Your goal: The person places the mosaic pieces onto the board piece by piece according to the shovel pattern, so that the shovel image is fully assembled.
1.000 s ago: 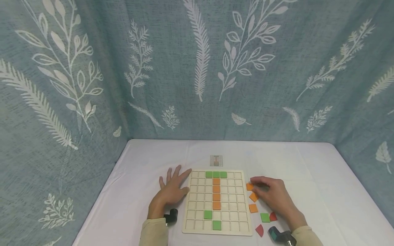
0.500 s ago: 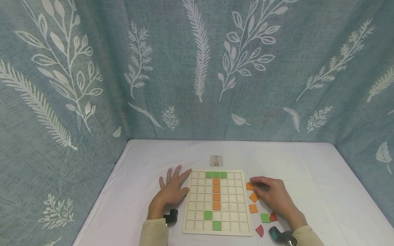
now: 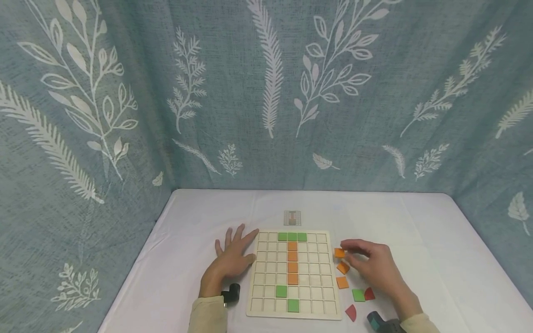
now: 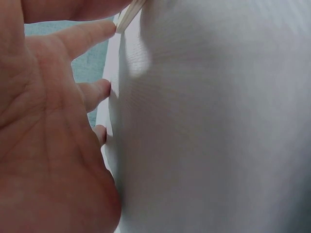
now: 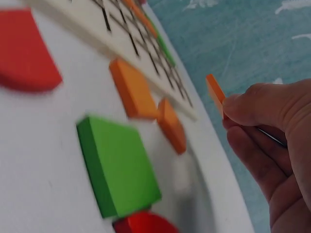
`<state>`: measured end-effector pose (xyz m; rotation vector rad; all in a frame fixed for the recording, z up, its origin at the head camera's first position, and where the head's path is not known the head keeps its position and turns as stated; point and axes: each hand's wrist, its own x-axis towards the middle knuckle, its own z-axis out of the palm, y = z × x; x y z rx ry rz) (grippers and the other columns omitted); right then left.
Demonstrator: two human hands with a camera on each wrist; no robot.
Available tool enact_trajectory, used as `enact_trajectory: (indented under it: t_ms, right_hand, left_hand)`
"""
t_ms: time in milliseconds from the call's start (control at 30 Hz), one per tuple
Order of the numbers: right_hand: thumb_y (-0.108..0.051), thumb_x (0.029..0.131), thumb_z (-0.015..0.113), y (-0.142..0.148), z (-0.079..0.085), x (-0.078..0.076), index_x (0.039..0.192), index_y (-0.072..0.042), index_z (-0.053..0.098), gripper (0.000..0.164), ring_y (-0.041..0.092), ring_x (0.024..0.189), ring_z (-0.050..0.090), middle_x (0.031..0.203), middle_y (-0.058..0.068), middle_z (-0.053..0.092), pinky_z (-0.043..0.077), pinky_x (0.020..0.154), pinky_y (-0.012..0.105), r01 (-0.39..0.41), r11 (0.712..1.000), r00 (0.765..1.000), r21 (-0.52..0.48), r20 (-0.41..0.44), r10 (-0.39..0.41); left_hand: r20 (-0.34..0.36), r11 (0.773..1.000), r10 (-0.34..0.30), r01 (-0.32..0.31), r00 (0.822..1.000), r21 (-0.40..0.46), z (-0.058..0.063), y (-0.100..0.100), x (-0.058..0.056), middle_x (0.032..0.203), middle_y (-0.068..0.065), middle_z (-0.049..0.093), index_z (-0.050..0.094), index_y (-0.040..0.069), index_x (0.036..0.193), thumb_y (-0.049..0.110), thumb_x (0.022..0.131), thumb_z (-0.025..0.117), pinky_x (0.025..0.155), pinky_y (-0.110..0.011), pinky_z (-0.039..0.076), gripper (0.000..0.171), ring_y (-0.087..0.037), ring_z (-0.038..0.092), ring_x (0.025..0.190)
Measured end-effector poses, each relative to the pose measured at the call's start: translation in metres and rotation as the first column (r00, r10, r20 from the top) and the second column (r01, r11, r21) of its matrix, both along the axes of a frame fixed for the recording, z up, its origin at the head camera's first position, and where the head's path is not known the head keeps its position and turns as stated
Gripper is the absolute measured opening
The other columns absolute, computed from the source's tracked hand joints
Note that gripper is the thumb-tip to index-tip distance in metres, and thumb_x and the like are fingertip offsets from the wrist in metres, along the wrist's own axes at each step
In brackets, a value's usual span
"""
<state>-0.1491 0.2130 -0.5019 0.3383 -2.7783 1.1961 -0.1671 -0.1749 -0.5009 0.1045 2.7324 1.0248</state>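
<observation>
A pale grid board (image 3: pixel 266 300) lies on the white table, with several green and orange square tiles set in its cells. My left hand (image 3: pixel 234 259) rests at the board's left edge, fingers spread and thumb touching its side; the left wrist view shows the palm and the board's edge at the fingertips. To the right of the board, my right hand (image 3: pixel 374 266) pinches an orange square tile (image 5: pixel 216 94) between thumb and fingers, raised off the table in the right wrist view. Below it lie two more orange tiles (image 5: pixel 133 92).
Near my right wrist lie a green square tile (image 3: pixel 358 295) and two red quarter-round pieces (image 3: pixel 351 313). A small card with a printed grid pattern (image 3: pixel 292 218) lies behind the board. A blue leaf-patterned curtain (image 3: pixel 250 152) hangs along the table's back.
My right hand has shifted slightly to the right and lifted the orange tile in its pinch. My left hand and the board have stayed in place.
</observation>
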Motion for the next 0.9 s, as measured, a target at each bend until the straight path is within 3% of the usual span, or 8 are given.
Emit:
enact_trajectory:
  t_ms: [267, 567, 900]
  right_hand:
    - [-0.006, 0.091, 0.087, -0.015, 0.009, 0.014, 0.122, -0.019, 0.083, 0.033, 0.010, 0.109, 0.079, 0.115, -0.011, 0.083, 0.062, 0.105, 0.052, -0.034, 0.998, 0.999, -0.053, 0.020, 0.035]
    - [-0.001, 0.090, 0.087, -0.034, 0.002, 0.020, 0.117, -0.017, 0.085, 0.032, 0.004, 0.104, 0.078, 0.112, -0.011, 0.084, 0.066, 0.094, 0.031, -0.128, 0.986, 0.992, -0.104, -0.038, 0.125]
    - [0.001, 0.090, 0.085, -0.058, -0.004, 0.022, 0.114, -0.012, 0.084, 0.028, 0.009, 0.104, 0.080, 0.112, -0.001, 0.085, 0.067, 0.092, 0.030, -0.270, 0.949, 0.962, -0.161, -0.092, 0.257]
  left_hand:
    - [-0.010, 1.000, -0.003, 0.004, 1.000, 0.007, 0.000, 0.000, 0.000, 0.182, -0.024, 0.018, 0.051, 0.018, 0.165, 0.014, 0.094, 0.068, 0.126, -0.082, -0.013, 0.073, -0.055, -0.003, 0.168]
    - [-0.002, 1.000, 0.000, 0.000, 1.000, 0.012, 0.002, 0.000, 0.001, 0.182, -0.024, 0.018, 0.051, 0.018, 0.165, 0.014, 0.094, 0.067, 0.127, -0.081, -0.013, 0.073, -0.054, -0.004, 0.169]
    - [0.000, 1.000, -0.001, 0.001, 1.000, 0.022, 0.001, 0.000, 0.001, 0.182, -0.025, 0.017, 0.051, 0.017, 0.165, 0.014, 0.093, 0.067, 0.126, -0.081, -0.014, 0.073, -0.054, -0.004, 0.169]
